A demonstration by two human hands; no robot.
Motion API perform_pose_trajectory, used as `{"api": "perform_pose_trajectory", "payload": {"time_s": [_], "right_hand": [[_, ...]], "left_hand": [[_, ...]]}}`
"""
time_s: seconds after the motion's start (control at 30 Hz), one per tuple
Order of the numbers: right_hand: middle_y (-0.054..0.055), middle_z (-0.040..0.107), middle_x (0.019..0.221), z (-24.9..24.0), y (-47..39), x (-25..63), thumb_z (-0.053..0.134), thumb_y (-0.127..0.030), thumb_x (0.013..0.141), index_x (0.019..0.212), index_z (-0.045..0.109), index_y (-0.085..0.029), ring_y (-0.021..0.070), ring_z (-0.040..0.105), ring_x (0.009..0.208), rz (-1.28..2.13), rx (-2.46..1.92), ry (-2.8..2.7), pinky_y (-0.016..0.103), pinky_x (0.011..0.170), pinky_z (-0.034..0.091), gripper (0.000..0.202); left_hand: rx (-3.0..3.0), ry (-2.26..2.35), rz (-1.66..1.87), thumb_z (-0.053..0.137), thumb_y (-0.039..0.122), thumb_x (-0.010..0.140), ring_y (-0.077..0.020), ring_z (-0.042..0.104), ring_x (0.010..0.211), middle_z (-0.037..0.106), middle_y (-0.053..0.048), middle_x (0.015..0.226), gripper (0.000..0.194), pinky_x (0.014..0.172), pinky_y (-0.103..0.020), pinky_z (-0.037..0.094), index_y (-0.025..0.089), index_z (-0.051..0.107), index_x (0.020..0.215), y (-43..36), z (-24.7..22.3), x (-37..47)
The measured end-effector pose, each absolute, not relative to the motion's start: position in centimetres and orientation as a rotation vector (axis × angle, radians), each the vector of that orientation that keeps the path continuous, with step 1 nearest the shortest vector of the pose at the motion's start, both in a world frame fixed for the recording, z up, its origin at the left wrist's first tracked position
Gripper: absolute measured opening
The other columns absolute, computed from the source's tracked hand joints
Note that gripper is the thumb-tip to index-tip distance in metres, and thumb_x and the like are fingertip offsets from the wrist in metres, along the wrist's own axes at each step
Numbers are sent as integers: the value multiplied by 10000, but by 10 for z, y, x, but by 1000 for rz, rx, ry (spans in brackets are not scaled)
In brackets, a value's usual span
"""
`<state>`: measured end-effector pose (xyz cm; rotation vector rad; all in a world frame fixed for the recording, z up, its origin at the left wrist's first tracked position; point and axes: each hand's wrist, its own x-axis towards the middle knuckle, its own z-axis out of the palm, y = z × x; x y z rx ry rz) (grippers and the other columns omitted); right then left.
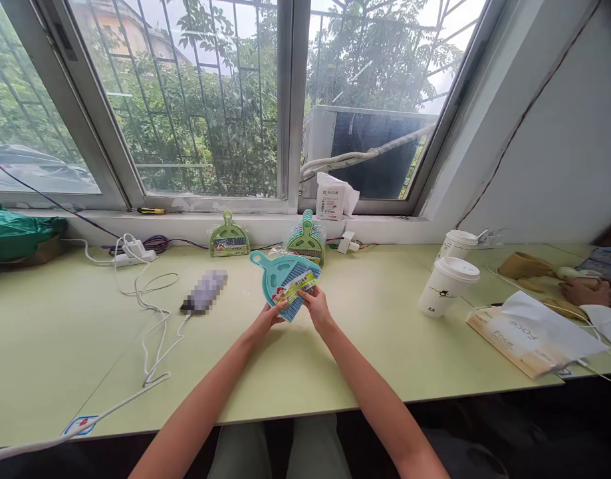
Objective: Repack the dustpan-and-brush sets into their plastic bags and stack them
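A blue toy-sized dustpan and brush set (pixel 280 274) with a printed label is held tilted above the table, its round-holed handle toward the upper left. My left hand (pixel 266 320) grips its lower left edge, and my right hand (pixel 315 306) pinches the lower right corner beside the label. Behind it, a green dustpan and brush set (pixel 229 238) leans upright against the wall under the window. To its right stands a stack of similar sets (pixel 306 241), a green one in front and bluish ones behind, in clear plastic.
A phone (pixel 204 293) with a white cable (pixel 158 332) lies left, near a power strip (pixel 135 256). Right are two lidded paper cups (pixel 447 286), a tissue pack (pixel 529 332) and another person's hands (pixel 587 291). A green bag (pixel 20 229) sits far left, a tissue packet (pixel 332 199) on the sill.
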<state>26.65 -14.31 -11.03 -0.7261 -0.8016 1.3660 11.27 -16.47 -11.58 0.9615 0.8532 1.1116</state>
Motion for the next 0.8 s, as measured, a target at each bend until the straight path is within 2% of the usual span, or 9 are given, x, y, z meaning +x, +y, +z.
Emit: {"api": "perform_pose_trajectory", "payload": {"time_s": [0.13,0.27,0.43,0.53,0.73,0.8], "right_hand": [[41,722,905,-110,-140,268,867,-298,482,865,626,-187,221,668,889,1392,-717,-816,359,811,538,466],[57,724,837,-113,-135,272,890,-286,408,799,633,-172,251,674,872,1527,-744,-914,388,815,532,481],[46,714,899,-117,-135,272,810,-464,558,875,615,-205,202,673,771,1397,-878,-740,327,671,556,453],[54,712,898,-117,-138,270,793,-502,584,906,614,-201,193,666,715,1341,-911,-688,308,611,554,476],[61,720,877,-112,-137,273,755,-548,626,936,616,-200,204,676,717,1344,-910,-682,308,613,553,487],[54,718,918,-111,-135,275,768,-512,615,949,612,-205,211,684,768,1404,-833,-767,320,659,559,480]], "left_hand": [[944,809,1278,775,349,664,-306,581,1143,644,-103,1213,600,920,-402,496,191,569,1206,-161,-116,113],[937,805,1318,797,320,634,-323,610,1087,653,-124,1183,695,895,-428,511,183,514,1254,-157,-118,109],[1029,776,1239,775,352,669,-325,578,1141,611,-124,1259,708,897,-434,508,216,474,1295,-161,-120,110],[1063,761,1212,761,349,693,-324,550,1181,591,-120,1292,695,903,-431,504,229,460,1308,-164,-120,112],[994,763,1213,787,321,658,-332,553,1176,610,-121,1261,731,932,-435,491,219,471,1309,-161,-120,113],[972,768,1246,789,316,654,-331,554,1175,611,-122,1258,718,926,-425,497,208,482,1294,-158,-120,110]]}}
